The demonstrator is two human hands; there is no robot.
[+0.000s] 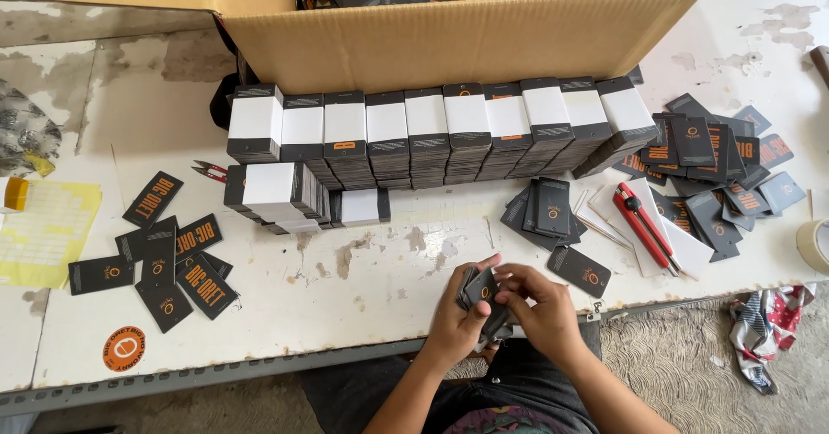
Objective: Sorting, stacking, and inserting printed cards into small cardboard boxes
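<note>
Bright, even daylight, soft and diffuse.
Sharp at centre; faint shadows under the open brown cardboard box (458, 41); mild wide-angle bending toward edges; no glare.

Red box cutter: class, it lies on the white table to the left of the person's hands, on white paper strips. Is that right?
Not quite. The head view shows the red box cutter to the right of both hands, on white paper strips on the white table.
</note>
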